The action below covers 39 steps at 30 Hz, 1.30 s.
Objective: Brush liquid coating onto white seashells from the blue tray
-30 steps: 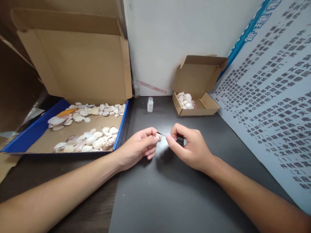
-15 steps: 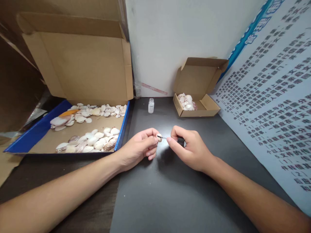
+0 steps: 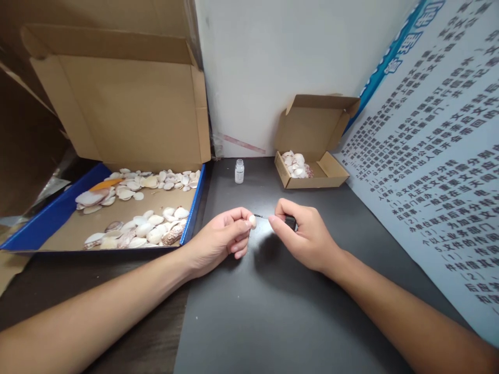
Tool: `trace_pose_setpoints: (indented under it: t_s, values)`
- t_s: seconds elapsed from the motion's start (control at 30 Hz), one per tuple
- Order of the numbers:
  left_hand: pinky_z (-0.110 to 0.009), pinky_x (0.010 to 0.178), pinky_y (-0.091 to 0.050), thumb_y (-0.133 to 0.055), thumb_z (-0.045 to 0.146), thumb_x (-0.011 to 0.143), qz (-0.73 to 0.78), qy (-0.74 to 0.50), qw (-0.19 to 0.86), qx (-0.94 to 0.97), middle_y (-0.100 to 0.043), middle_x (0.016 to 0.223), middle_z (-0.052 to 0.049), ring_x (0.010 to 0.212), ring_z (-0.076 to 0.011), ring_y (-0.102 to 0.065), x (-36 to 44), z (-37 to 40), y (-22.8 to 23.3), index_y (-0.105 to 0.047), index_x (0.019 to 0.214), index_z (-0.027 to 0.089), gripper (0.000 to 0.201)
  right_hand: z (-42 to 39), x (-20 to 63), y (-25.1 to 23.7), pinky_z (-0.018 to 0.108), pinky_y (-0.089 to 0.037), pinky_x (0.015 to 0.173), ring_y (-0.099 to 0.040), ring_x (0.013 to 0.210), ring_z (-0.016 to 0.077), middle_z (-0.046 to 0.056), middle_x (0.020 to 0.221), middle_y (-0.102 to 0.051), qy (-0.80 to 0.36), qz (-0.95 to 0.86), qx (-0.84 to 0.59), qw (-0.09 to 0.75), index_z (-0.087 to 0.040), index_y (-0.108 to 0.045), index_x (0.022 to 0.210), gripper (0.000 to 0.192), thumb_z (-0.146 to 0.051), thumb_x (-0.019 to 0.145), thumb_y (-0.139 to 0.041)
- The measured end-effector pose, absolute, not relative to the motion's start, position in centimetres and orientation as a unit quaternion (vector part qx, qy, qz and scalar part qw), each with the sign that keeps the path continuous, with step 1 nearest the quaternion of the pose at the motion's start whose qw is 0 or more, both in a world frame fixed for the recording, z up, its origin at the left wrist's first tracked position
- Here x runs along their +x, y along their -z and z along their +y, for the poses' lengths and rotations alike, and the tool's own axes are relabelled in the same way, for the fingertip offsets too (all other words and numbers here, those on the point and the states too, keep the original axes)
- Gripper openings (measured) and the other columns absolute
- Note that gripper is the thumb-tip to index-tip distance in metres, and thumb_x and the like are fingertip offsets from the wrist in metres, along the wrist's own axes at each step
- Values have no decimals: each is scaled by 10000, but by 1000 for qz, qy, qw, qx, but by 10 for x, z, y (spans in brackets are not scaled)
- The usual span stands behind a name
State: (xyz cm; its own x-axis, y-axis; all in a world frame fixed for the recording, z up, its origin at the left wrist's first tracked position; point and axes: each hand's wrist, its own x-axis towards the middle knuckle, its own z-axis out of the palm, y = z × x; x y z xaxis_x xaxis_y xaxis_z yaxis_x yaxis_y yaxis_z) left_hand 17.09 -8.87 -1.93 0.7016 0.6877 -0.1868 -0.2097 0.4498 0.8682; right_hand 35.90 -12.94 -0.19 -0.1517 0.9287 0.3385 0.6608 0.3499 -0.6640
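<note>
One small pale seashell (image 3: 253, 222) is pinched between thumb and finger of the left hand (image 3: 222, 236), mid-view. At its three o'clock, the right hand (image 3: 306, 234) holds a little brush (image 3: 258, 215) by its black cap (image 3: 290, 222); I can't tell if the dark tip touches the shell. A see-through bottle (image 3: 239, 172) stands on the tabletop (image 3: 249, 327) near twelve o'clock. A big blue-sided box (image 3: 58, 214) of shells (image 3: 144, 230) sits near nine o'clock.
</note>
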Motion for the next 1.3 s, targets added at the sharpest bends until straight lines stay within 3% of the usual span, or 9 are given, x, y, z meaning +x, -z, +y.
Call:
trace_pose_setpoints:
  t_s: [0.23,0.4,0.57,0.77,1.0,1.2,1.3]
  values:
    - [-169,447,-343,-618,249,886,276,-281,806,441,-340,520,109,431,-43,-283,172,-89,18,-501,824,184,147,-130,359,0,252,-261,515,-333,504,104,-63,561,-389,-176,-740,-559,329,-213,-386,684,227,-266,863,-516]
    - [-172,450,-344,-614,250,885,275,-278,805,446,-336,519,107,437,-49,-282,172,-89,18,-502,831,189,138,-131,359,0,243,-286,529,-353,520,104,-59,581,-400,-189,-753,-511,369,-216,-376,691,232,-269,880,-500]
    - [-173,452,-336,-604,256,897,275,-276,806,447,-325,517,109,438,-49,-265,171,-90,18,-489,828,193,149,-130,359,1,260,-255,531,-331,522,114,-58,564,-379,-176,-745,-562,314,-215,-372,676,232,-262,857,-508]
    - [-177,458,-339,-599,259,902,268,-274,809,446,-340,529,106,441,-48,-273,170,-90,18,-484,825,191,154,-132,359,-2,244,-277,526,-349,517,103,-60,581,-388,-170,-738,-536,373,-215,-363,683,244,-272,878,-497]
    - [-181,461,-336,-609,263,893,270,-273,811,442,-344,534,106,444,-49,-274,170,-89,18,-482,837,191,156,-128,359,1,262,-261,545,-348,538,115,-55,583,-390,-195,-741,-560,315,-215,-374,686,222,-258,865,-496]
    - [-184,461,-327,-609,277,893,271,-273,812,439,-337,539,107,447,-52,-267,170,-89,18,-477,853,195,160,-132,360,-1,247,-282,536,-348,528,106,-57,595,-400,-206,-749,-509,370,-218,-361,692,232,-245,881,-493]
    - [-186,462,-331,-612,291,891,275,-270,811,441,-330,535,108,449,-56,-272,170,-89,18,-477,857,197,168,-133,359,0,246,-282,535,-351,529,106,-55,598,-411,-213,-759,-500,359,-218,-367,698,226,-248,880,-497]
